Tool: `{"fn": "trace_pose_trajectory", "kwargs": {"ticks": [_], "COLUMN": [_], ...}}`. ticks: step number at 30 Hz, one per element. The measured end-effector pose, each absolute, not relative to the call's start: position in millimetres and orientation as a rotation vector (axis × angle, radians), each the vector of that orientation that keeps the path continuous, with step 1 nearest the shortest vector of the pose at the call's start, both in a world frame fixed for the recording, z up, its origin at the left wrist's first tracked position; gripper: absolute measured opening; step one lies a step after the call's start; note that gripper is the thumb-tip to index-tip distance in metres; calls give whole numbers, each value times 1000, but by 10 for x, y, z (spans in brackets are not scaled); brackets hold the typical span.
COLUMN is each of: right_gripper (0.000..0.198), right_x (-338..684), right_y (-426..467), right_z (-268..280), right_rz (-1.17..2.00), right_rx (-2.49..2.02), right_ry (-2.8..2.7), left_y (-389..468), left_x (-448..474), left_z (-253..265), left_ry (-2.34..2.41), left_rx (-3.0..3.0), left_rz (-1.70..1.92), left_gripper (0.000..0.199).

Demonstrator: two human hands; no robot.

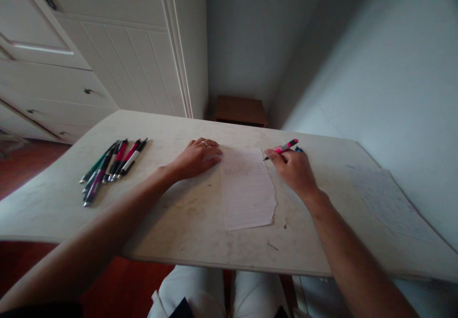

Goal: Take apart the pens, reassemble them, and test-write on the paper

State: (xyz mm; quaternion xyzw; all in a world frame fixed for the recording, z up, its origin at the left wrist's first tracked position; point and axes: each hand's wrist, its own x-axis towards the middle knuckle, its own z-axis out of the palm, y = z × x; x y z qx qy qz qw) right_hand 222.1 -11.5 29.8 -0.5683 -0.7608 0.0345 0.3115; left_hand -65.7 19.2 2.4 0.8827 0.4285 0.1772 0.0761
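Observation:
A lined sheet of paper (246,194) with a torn right edge lies on the table in front of me, with faint writing near its top. My left hand (200,158) rests flat, fingers stretched out, their tips at the paper's upper left edge; a ring is on one finger. My right hand (295,167) is closed around a pink and black pen (287,146), tilted, its tip at the paper's upper right edge. A small blue thing (299,149) shows at the right hand's fingers; I cannot tell what it is.
On the pale, stained table (179,227), a pile of several pens (114,163) lies at the left. Another written sheet (390,198) lies at the right, by the wall (404,84). White cabinets (143,60) and a brown wooden box-like piece (240,109) stand beyond the far edge.

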Motion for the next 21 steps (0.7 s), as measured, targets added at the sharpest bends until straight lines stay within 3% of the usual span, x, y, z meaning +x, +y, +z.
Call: {"fn": "trace_pose_trajectory", "kwargs": {"ticks": [6, 10, 16, 21], "right_gripper": [29, 36, 63, 47], "right_x": [2196, 2192, 2107, 2058], "right_y": [-132, -131, -147, -200], "right_z": [248, 180, 189, 250], "right_rz": [206, 417, 410, 329], "right_rx": [-1355, -1245, -1133, -1057], "right_ry": [-1885, -1923, -1921, -1945], "left_y": [177, 176, 171, 175], "left_x": [-638, -630, -624, -631], "left_z": [36, 24, 26, 13], "left_ry": [1337, 1400, 1405, 1400], "left_rx": [2615, 2579, 2578, 2593], "left_rz": [487, 477, 453, 467], "left_gripper": [43, 61, 60, 60]}}
